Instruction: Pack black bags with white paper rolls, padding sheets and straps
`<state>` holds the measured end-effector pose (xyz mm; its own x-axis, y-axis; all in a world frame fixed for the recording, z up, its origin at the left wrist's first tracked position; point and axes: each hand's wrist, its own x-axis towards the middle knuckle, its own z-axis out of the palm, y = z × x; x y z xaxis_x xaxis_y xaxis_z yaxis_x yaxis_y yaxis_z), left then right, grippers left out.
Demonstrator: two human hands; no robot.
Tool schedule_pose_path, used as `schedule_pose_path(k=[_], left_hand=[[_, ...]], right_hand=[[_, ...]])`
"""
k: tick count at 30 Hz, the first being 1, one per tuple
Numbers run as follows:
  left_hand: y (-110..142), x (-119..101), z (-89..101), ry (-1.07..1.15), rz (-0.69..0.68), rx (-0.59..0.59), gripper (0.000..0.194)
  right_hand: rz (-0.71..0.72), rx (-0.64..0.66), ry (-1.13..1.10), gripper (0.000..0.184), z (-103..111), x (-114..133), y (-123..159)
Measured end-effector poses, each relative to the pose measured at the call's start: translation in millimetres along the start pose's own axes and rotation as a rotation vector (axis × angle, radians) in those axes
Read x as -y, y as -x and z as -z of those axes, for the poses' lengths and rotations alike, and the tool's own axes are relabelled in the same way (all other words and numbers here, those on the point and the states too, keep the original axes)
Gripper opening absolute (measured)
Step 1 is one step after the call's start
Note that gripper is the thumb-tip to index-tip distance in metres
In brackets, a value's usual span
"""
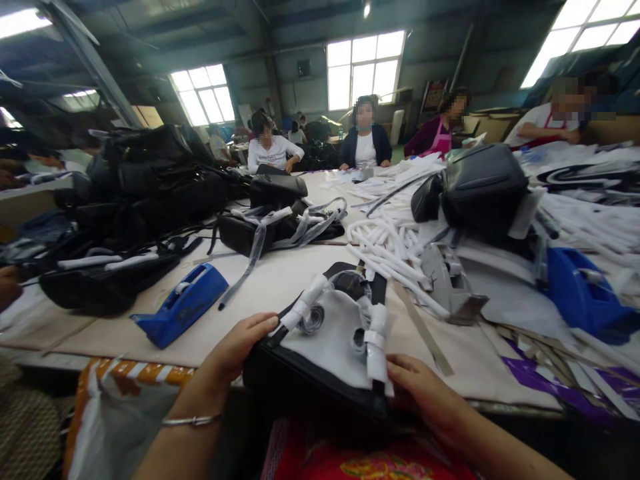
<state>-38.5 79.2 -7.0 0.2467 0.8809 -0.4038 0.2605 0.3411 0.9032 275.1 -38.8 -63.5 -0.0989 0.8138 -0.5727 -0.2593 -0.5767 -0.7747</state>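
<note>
A black handbag (310,383) rests tilted at the table's front edge, close to my body. White foam wrap (376,343) is taped round its strap ends, and a white sheet (330,333) lies over its face, with rolled clear-wrapped strap pieces on it. My left hand (247,343) grips the bag's left side, thumb on top of the edge. On the right side, my right hand (413,380) holds the bag by its edge, its fingertips beside the wrapped strap. The undersides of both hands are partly hidden by the bag.
Blue tape dispensers (187,303) (587,293) stand left and right, with a grey dispenser (450,283) between. White foam tubes (387,243) lie mid-table. Black bags (150,173) are piled at left; another black bag (485,187) stands at right. Several people sit across the table.
</note>
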Motion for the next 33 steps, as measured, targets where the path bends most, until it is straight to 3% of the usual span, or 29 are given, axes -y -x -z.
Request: schedule_pose_path(k=[6, 9, 12, 16, 21, 27, 33], left_hand=[[4.3, 8.8, -3.6, -0.225, 0.005, 0.066, 0.052], [-1.0, 16.8, -6.9, -0.408, -0.044, -0.082, 0.047], [-2.0, 17.2, -10.0, -0.579, -0.124, -0.217, 0.042], [2.2, 13.5, -9.4, -0.703, -0.116, -0.219, 0.032], [7.0, 9.0, -3.0, -0.859, -0.106, -0.126, 0.035], [23.6, -5.2, 14.3, -0.862, -0.113, 0.167, 0.023], [15.5, -16.9, 31.0, -0.912, -0.291, 0.409, 0.024]], right_hand=[[-0.006, -0.100, 0.106, 0.046, 24.6, 12.4, -4.1], [-0.021, -0.167, 0.170, 0.055, 34.7, 14.8, -9.6], [0.003, -0.144, 0.245, 0.055, 35.4, 11.3, -11.9], [-0.050, -0.082, 0.284, 0.047, 25.6, 7.6, -8.8], [-0.084, -0.091, 0.323, 0.052, 15.9, 14.1, -6.1], [-0.135, -0.092, 0.267, 0.051, 26.3, 1.8, -9.1], [-0.110, -0.080, 0.283, 0.051, 27.0, -1.7, -10.7]])
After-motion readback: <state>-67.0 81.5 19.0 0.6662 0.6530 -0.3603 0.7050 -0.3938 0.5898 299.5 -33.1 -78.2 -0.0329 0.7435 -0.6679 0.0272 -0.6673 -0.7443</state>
